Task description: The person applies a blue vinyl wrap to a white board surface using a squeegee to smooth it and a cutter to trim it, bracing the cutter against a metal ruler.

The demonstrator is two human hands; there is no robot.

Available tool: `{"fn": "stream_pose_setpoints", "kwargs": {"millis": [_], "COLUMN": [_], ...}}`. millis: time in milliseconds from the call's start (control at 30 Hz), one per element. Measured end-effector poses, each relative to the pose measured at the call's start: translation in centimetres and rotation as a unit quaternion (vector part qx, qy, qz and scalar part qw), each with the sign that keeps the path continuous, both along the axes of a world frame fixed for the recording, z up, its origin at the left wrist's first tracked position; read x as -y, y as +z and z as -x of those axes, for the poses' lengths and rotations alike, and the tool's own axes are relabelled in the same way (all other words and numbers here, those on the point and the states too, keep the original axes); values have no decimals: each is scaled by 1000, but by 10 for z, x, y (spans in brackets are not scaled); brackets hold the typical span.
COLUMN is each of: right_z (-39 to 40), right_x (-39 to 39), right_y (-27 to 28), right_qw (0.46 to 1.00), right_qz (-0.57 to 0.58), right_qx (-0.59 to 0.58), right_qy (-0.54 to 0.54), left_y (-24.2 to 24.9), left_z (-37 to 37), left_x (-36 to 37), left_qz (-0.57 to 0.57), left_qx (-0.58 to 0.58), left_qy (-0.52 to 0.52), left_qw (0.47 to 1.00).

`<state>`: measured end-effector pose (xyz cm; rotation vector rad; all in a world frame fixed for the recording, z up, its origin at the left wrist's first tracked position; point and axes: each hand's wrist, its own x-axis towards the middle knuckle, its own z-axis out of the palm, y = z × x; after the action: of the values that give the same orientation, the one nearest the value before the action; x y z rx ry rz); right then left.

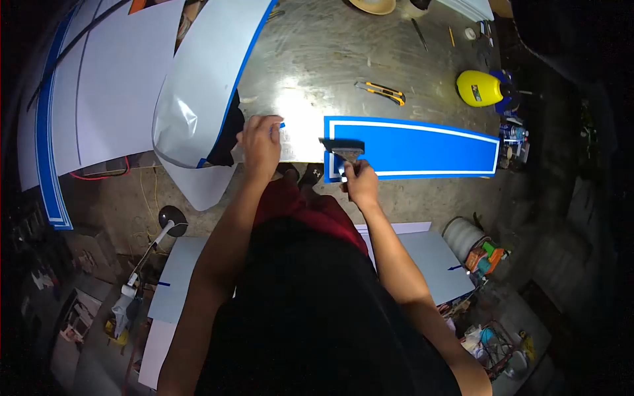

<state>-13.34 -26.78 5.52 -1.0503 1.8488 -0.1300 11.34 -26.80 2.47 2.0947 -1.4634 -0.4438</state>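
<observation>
My right hand (362,184) is wrapped round the handle of a squeegee (347,151) with a wide black blade. The blade is over the left end of a blue panel (416,148) with a white border line; whether it touches cannot be made out. My left hand (261,144) is closed above the metal table near its front edge, with a small blue scrap (282,125) at its fingertips. Left of that hand, a large white sheet (198,86) with a blue edge curls over black material (229,132).
On the metal table (310,53) lie a yellow utility knife (382,92), a yellow spray bottle (478,88) and a pencil (452,36). A long blue strip (45,145) borders white sheets at the left. Behind me are a lamp (172,221) and grey panels (429,257).
</observation>
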Motion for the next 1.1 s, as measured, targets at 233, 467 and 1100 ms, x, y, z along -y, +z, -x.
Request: {"fn": "stream_pose_setpoints", "kwargs": {"millis": [233, 467, 1100], "right_z": [3, -4, 0], "right_x": [-1, -27, -107], "right_y": [-40, -33, -2], "right_qw": [996, 971, 988], "right_qz": [45, 155, 24], "right_qx": [-56, -129, -131], "right_qy": [62, 128, 79], "left_y": [-35, -48, -54], "left_z": [50, 57, 55], "left_x": [25, 34, 38], "left_qz": [-74, -172, -175], "left_qx": [94, 176, 142], "left_qy": [-273, -407, -417], "left_qw": [955, 880, 880]}}
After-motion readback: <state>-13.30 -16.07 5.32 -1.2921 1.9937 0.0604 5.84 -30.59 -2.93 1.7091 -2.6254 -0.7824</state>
